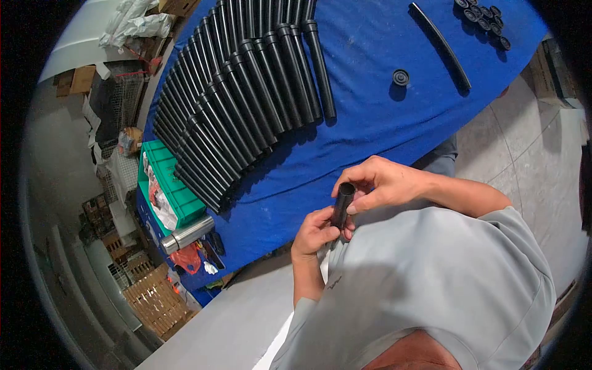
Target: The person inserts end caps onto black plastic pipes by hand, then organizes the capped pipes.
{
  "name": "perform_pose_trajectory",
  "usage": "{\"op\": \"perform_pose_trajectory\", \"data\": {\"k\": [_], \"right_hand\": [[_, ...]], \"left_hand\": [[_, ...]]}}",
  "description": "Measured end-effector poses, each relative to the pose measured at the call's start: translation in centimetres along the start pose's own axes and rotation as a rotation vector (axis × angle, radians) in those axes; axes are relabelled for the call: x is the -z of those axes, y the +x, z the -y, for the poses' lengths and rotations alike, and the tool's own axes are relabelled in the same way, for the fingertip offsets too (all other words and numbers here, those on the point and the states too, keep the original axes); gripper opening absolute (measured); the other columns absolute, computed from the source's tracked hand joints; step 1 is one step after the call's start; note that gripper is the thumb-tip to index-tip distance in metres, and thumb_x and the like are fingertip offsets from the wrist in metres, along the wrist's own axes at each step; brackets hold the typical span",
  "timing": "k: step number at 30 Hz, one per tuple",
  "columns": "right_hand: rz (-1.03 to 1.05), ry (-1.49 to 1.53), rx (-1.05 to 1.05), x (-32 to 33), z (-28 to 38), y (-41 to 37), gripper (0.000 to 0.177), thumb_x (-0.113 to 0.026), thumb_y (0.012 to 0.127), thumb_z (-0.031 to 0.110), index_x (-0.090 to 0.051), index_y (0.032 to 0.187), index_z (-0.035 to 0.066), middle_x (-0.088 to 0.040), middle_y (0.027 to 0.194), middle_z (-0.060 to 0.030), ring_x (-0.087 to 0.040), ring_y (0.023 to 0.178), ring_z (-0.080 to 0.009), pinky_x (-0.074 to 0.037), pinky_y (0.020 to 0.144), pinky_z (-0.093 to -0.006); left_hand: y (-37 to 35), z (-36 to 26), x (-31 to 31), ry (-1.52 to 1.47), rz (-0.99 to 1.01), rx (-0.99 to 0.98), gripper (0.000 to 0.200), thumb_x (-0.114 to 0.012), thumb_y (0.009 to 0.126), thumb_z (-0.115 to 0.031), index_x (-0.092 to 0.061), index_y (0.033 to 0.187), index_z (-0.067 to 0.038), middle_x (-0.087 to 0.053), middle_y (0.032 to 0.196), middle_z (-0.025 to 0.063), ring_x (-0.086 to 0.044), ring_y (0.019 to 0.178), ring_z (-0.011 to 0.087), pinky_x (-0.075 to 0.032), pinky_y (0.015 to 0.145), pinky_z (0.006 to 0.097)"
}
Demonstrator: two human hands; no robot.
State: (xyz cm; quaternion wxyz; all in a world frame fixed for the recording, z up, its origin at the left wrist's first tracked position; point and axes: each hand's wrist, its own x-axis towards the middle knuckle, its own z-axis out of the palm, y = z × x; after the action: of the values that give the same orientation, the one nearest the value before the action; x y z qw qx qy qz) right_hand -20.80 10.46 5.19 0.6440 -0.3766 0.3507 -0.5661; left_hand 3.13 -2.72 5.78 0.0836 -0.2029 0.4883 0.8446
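A black tube (340, 209) stands near upright close to my chest, its round hollow end facing up. My left hand (316, 233) is closed around its lower part. My right hand (388, 184) grips it near the top opening, thumb and fingers on either side. The tube's lower end is hidden by my fingers and shirt. Ahead on the blue cloth (361, 126), several black tubes with collared ends (246, 92) lie side by side in overlapping rows. One round black cap (401, 78) sits apart on the cloth.
A lone black tube (441, 46) lies at the right, near a cluster of black caps (483, 18). To the left are a green crate (169, 179), a steel flask (187, 235) and a red plastic bag (187, 258). Boxes and wire racks stand on the floor beyond.
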Motion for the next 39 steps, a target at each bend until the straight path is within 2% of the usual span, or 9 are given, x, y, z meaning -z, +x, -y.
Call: {"op": "perform_pose_trajectory", "data": {"k": [4, 8, 11, 15, 19, 23, 26, 31, 39], "right_hand": [[0.044, -0.385, -0.010, 0.7, 3.2, -0.4, 0.028, -0.074, 0.090, 0.014, -0.065, 0.111, -0.002, -0.070, 0.088, -0.0086, -0.066, 0.077, -0.0112, -0.053, 0.069, -0.0286], [-0.094, -0.774, 0.137, 1.1, 2.9, -0.6, 0.027, -0.068, 0.093, 0.022, -0.066, 0.103, -0.003, -0.068, 0.086, -0.0253, -0.068, 0.081, -0.0405, -0.053, 0.071, -0.0444], [-0.386, -0.609, 0.160, 0.8, 2.1, -0.5, 0.030, -0.068, 0.094, 0.024, -0.066, 0.104, -0.004, -0.068, 0.081, -0.0211, -0.070, 0.073, -0.0318, -0.054, 0.065, -0.0416], [-0.528, 0.089, -0.014, 1.2, 1.5, -0.3, 0.037, -0.061, 0.102, 0.034, -0.066, 0.106, -0.002, -0.064, 0.076, -0.0056, -0.062, 0.061, -0.0102, -0.051, 0.050, -0.0260], [-0.402, 0.238, -0.055, 0.6, 1.2, 0.2, 0.038, -0.056, 0.104, 0.038, -0.068, 0.106, 0.002, -0.065, 0.076, -0.0043, -0.061, 0.057, -0.0095, -0.049, 0.049, -0.0235], [-0.390, -0.172, -0.131, 0.9, 2.6, 0.1, 0.042, -0.056, 0.103, 0.043, -0.067, 0.106, 0.002, -0.066, 0.077, -0.0056, -0.064, 0.058, -0.0149, -0.050, 0.050, -0.0297], [-0.743, -1.424, 0.264, 4.1, 2.2, -0.9, 0.040, -0.061, 0.099, 0.042, -0.067, 0.109, 0.004, -0.069, 0.087, -0.0109, -0.069, 0.075, -0.0229, -0.054, 0.065, -0.0371], [-0.914, -1.904, 0.163, 10.7, 2.7, -2.1, 0.049, -0.070, 0.083, 0.022, -0.060, 0.129, 0.009, -0.052, 0.136, -0.0232, -0.051, 0.127, -0.0429, -0.039, 0.108, -0.0549], [-0.805, -1.666, -0.052, 12.9, 2.1, -2.5, 0.028, -0.065, 0.082, 0.010, -0.058, 0.108, 0.004, -0.061, 0.097, -0.0169, -0.064, 0.090, -0.0354, -0.054, 0.077, -0.0459]], "left_hand": [[0.4, -0.6, -1.2, 0.132, -0.234, 0.056, 0.041, -0.082, 0.084, -0.020, -0.064, 0.112, 0.003, -0.070, 0.107, 0.0116, -0.068, 0.089, 0.0190, -0.055, 0.078, 0.0341], [1.6, -2.3, -3.0, 1.001, -0.547, -0.151, 0.035, -0.081, 0.079, -0.007, -0.066, 0.109, 0.002, -0.072, 0.103, 0.0104, -0.069, 0.094, 0.0213, -0.054, 0.085, 0.0339], [2.6, -3.7, -4.4, 1.406, -0.850, -0.741, 0.026, -0.076, 0.082, -0.002, -0.068, 0.107, 0.001, -0.072, 0.105, 0.0134, -0.067, 0.101, 0.0259, -0.052, 0.092, 0.0362], [2.0, -1.3, -3.7, 0.675, -0.581, -0.539, 0.030, -0.079, 0.084, -0.008, -0.066, 0.110, 0.001, -0.071, 0.106, 0.0135, -0.066, 0.103, 0.0321, -0.053, 0.093, 0.0445], [6.9, -0.4, -3.3, -0.385, -0.249, -0.478, 0.079, -0.077, 0.087, -0.009, -0.035, 0.154, -0.011, -0.042, 0.154, 0.0206, -0.044, 0.141, 0.0345, -0.047, 0.107, 0.0488], [9.1, 1.2, -1.3, -0.336, -0.079, -0.605, 0.039, -0.067, 0.093, -0.007, -0.061, 0.131, -0.013, -0.049, 0.149, 0.0226, -0.043, 0.142, 0.0364, -0.038, 0.115, 0.0555], [8.6, 1.8, -1.3, -0.443, -0.166, -0.600, 0.032, -0.067, 0.095, -0.013, -0.060, 0.126, -0.011, -0.053, 0.144, 0.0249, -0.052, 0.134, 0.0384, -0.045, 0.110, 0.0571], [7.7, 2.9, 0.6, -0.618, -0.166, -0.546, 0.033, -0.068, 0.096, -0.020, -0.060, 0.128, -0.013, -0.059, 0.139, 0.0232, -0.062, 0.122, 0.0404, -0.054, 0.102, 0.0546], [7.4, 3.7, 1.0, -0.624, -0.211, -0.591, 0.033, -0.071, 0.094, -0.019, -0.062, 0.126, -0.014, -0.063, 0.133, 0.0209, -0.066, 0.117, 0.0385, -0.059, 0.095, 0.0518]]}}
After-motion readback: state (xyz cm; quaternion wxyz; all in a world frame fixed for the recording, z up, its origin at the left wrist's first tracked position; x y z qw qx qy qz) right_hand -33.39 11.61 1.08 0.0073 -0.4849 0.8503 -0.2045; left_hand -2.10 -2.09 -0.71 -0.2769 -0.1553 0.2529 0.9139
